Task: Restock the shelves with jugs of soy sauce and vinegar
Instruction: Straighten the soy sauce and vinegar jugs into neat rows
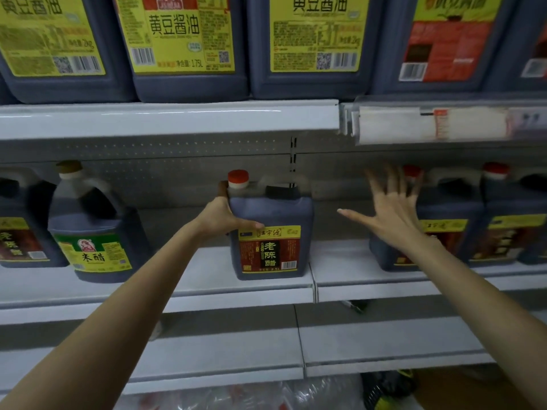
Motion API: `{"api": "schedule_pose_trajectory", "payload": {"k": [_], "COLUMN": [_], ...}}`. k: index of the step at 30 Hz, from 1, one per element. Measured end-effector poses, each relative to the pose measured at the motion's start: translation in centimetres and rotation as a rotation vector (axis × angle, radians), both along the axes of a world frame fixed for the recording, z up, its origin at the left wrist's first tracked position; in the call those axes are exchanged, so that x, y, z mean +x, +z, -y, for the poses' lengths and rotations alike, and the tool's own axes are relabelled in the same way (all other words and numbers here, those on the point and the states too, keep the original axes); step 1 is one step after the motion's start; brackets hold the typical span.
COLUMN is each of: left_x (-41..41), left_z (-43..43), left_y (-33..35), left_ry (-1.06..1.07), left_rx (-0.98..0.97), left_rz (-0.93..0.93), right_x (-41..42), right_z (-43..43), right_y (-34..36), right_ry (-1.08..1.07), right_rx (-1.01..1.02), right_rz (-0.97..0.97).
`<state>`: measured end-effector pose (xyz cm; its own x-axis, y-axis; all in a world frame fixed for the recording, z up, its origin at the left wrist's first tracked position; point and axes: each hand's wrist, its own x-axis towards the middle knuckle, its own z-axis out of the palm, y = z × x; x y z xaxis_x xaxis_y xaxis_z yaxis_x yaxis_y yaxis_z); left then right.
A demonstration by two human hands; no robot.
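Clearly upright, the dark, red-capped vinegar jug [275, 214] sits in the left grip [220, 217].

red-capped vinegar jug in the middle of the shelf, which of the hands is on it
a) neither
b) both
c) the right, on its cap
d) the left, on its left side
d: the left hand grips the left side of the red-capped vinegar jug, thumb across its front, while the right hand is spread open off to the right, apart from it.
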<state>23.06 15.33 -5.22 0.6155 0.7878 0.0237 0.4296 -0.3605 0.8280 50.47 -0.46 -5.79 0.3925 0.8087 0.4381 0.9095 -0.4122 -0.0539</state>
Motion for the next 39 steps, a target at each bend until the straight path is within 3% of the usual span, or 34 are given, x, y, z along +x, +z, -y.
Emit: {"api": "schedule_pose_trajectory", "payload": {"k": [7,15,26,32,39], "left_x": [0.0,-0.1,0.8,4.5,9.4], "left_z": [-0.5,-1.3,0.5,1.7,2.6], "left_y": [0.3,-0.4,-0.9,-0.8,-1.3], "left_ry": [0.016,-0.04,-0.068,-0.128,-0.179], "left_rx": [-0.073,-0.218,-0.175,-0.184,-0.141], "left_rz": [-0.052,-0.054,0.078,0.025,0.005], "right_x": [4.4,4.6,7.9,7.7,6.7], "right_z": [1.9,2.9,4.1,4.1,4.4], "right_y": [0.1,-1.6,-2.1,-2.4,-1.6], "right_ry": [-0.125,-0.146,-0.085,-0.095,-0.11], "right_rx": [-0.111,-0.027,-0.163,-0.09,-0.168], "right_rz": [-0.054,0.003,0.037,-0.004,-0.09]}}
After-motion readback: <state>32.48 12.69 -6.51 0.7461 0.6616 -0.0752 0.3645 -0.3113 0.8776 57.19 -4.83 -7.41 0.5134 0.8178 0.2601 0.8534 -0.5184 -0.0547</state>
